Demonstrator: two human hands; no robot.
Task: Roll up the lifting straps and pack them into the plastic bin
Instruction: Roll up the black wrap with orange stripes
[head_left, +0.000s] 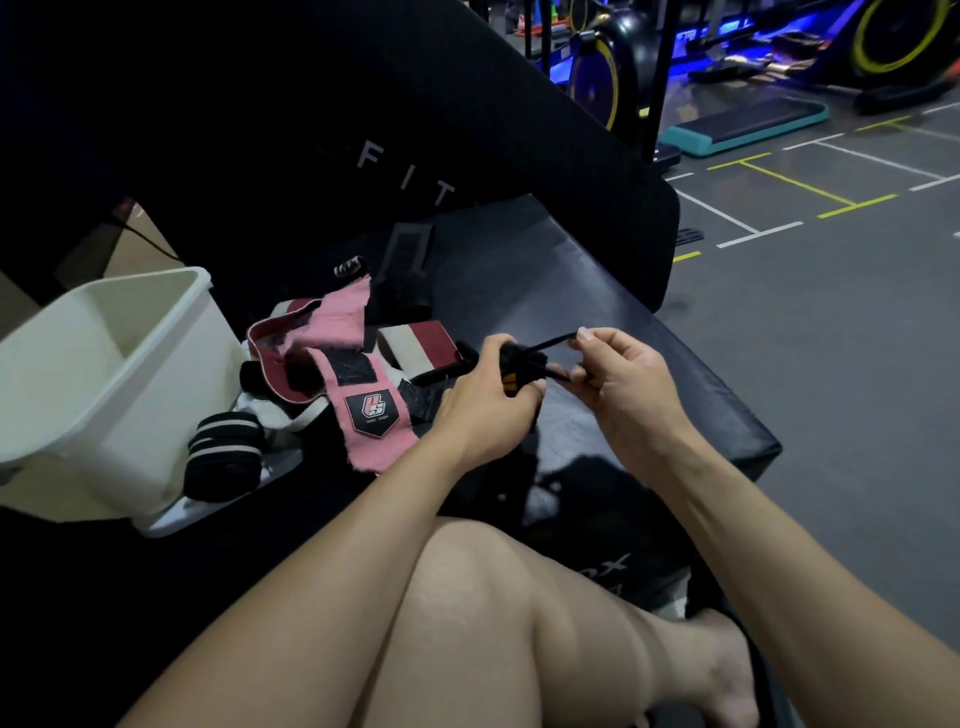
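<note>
Far left there's a white rectangular plastic bin (111, 384) sitting on the black padded table (597, 312), with a rolled black-and-white striped strap (224, 456) touching its lower right side. Next over is a loose pile of pink and maroon fabric straps (353, 374). Then the left hand (485, 410) is curled round a black rolled strap with an orange stripe (522, 370), and the right hand (618, 382) pinches its thin black loose end, pulled taut just above the table.

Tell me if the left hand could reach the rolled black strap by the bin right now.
Probably not yet: the left hand grips a black-and-orange strap. The rolled strap lies uncovered beside the bin.
</note>
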